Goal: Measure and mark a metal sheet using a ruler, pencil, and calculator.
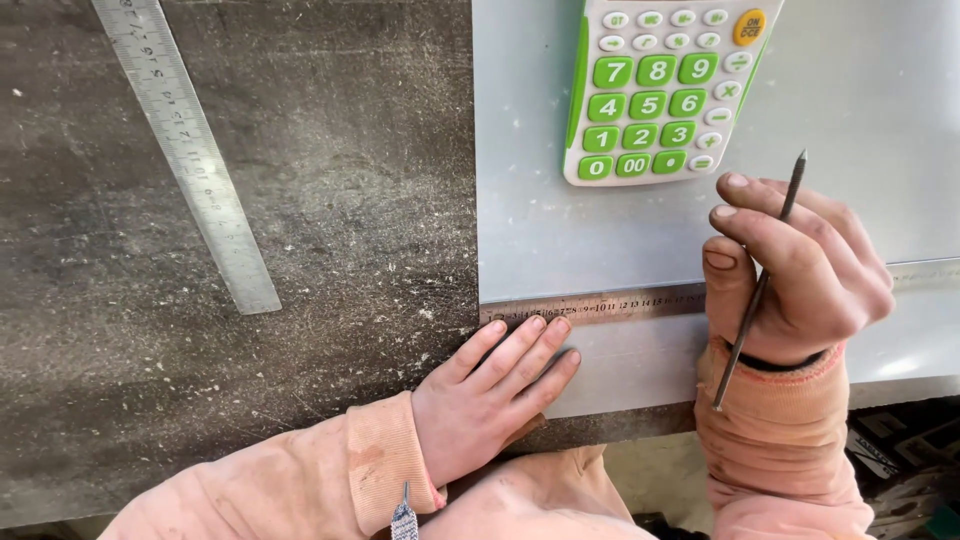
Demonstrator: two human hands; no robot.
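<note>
Head view, looking straight down. Left hand flat, fingers pressed together, fingertips resting on the near end of a narrow ruler laid across a grey metal sheet. Ruler lying parallel to the sheet's near edge, its left end about level with the sheet's left edge, its right stretch hidden behind the other hand. Right hand curled shut around a thin metal scriber, pinched between thumb and fingers, point up and away from the sheet, shaft running down past the wrist. White calculator with green keys lying on the sheet, well above the ruler. Longer steel ruler lying slanted on the dark, dusty worktop, well apart to the left.

Likely risks: ruler held at one end only, so prone to pivot under sideways pressure, giving a crooked line. Bare fingertips close to the sheet's edge, a possible cut.
</note>
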